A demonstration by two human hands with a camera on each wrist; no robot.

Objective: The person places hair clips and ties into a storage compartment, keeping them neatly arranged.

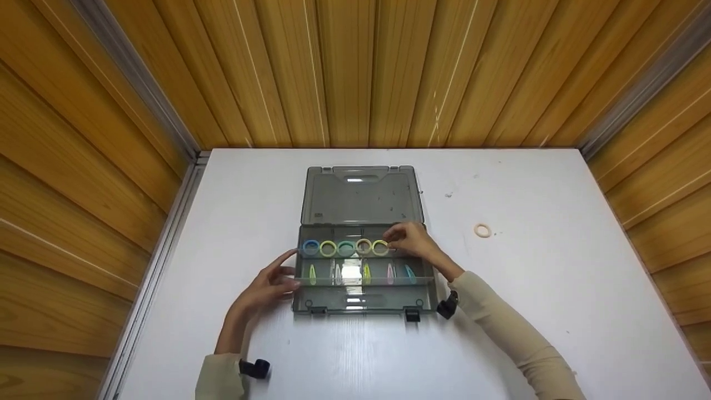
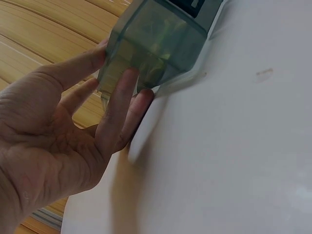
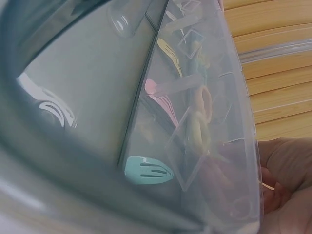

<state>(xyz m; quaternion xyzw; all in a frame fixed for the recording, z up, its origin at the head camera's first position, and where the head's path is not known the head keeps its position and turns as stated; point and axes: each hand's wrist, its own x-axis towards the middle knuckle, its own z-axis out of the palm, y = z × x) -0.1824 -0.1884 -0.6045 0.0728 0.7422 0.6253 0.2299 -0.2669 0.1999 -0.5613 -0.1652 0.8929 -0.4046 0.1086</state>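
A grey see-through compartment box (image 1: pixel 366 299) lies on the white table with its lid (image 1: pixel 361 194) folded back. Hair ties in several colours stand in a row in its upper compartments, among them a blue one (image 1: pixel 311 248) and a teal one (image 1: pixel 346 249). My right hand (image 1: pixel 414 240) pinches the yellow hair tie (image 1: pixel 380 248) at the row's right end; its fingertips are partly hidden. Snap hair clips lie in the row below, including a pink clip (image 3: pixel 161 101) and a blue clip (image 3: pixel 148 170). My left hand (image 1: pixel 270 284) touches the box's left side with spread fingers.
A peach hair tie (image 1: pixel 482 230) lies on the table (image 1: pixel 555 266) to the right of the box. Wood-patterned walls (image 1: pixel 344 72) enclose the table at the back and sides. Black latches (image 1: pixel 412 315) stick out at the box's front edge.
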